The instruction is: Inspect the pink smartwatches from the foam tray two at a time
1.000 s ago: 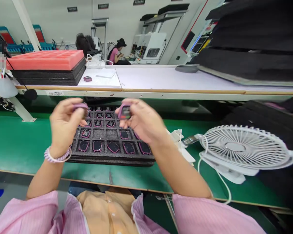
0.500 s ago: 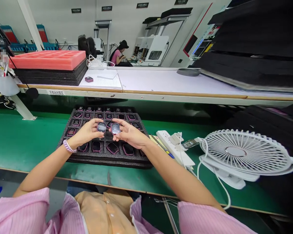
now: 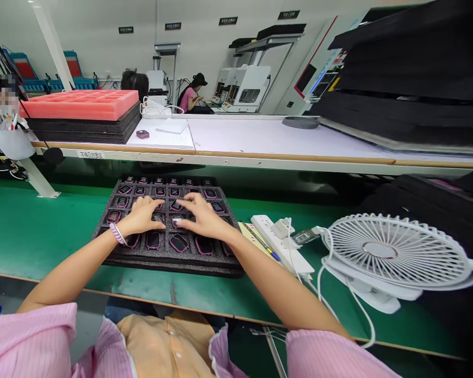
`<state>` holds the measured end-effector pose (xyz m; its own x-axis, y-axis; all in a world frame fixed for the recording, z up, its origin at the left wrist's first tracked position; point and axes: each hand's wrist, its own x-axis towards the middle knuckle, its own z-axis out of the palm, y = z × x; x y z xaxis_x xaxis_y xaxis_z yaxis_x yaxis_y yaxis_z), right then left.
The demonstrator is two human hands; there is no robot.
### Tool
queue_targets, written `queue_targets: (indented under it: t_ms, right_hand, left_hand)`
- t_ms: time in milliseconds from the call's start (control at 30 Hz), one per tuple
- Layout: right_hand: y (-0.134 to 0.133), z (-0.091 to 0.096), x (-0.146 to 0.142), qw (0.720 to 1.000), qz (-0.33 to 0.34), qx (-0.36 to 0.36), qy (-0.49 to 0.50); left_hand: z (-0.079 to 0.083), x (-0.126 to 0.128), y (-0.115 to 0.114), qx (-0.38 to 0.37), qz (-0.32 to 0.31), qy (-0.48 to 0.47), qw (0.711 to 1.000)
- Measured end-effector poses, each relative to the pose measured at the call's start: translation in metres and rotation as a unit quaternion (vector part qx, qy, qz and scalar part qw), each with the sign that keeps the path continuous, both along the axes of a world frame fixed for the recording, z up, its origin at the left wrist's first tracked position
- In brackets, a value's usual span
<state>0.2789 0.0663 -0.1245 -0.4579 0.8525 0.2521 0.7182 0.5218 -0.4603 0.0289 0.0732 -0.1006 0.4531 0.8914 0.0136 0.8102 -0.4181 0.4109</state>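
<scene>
Both hands are down on the foam tray [image 3: 114,252] that lies on the green table [image 3: 31,231], and the step in hand looks like seating small pink-edged cases in its pockets. The left hand [image 3: 142,216] lies flat with its fingers spread over a case [image 3: 158,217] in the middle rows; the right hand [image 3: 202,216] lies beside it, fingers stretched toward another case [image 3: 176,220] — the two hands are near each other but apart. Neither grip is closed on anything: the fingers are loose and extended, pressing or resting on top, though the pieces under the fingertips are too small to say whether they sit fully in their pockets. Most other pockets hold cases already, including the near row. Just beside the tray to the right are a power strip [image 3: 280,244] and a white fan [image 3: 394,251]; a stack of foam sheets [image 3: 79,113] sits on the shelf behind. I judge the next move calls for a light, even press so each case drops level — then a clean lift of the fingers without dragging neighbours out of place.
</scene>
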Motion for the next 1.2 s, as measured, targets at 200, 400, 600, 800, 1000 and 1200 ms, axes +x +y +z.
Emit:
queue_targets:
  t_ms: [200,400,600,800,1000,1200]
  right_hand:
    - [-0.019,0.037,0.05,0.965,-0.204,0.008,-0.164]
    - [-0.042,0.019,0.058,0.912,-0.225,-0.052,-0.34]
    - [-0.042,-0.023,0.075,0.964,-0.194,-0.018,-0.183]
    - [-0.027,-0.028,0.08,0.981,-0.182,-0.055,0.041]
    - [-0.024,-0.002,0.042,0.835,-0.127,-0.256,0.47]
    - [-0.016,0.025,-0.024,0.716,-0.012,-0.382,0.584]
  left_hand:
    - [0.013,0.055,-0.011,0.034,-0.082,0.035,0.995]
    - [-0.006,0.117,-0.012,0.02,-0.057,0.05,0.997]
    - [-0.008,0.114,-0.01,-0.039,-0.062,-0.02,0.997]
    - [0.006,0.094,-0.012,-0.114,-0.137,-0.179,0.967]
    - [0.025,0.055,-0.009,-0.282,0.009,-0.596,0.751]
    - [0.037,0.025,-0.015,-0.259,0.069,-0.611,0.745]
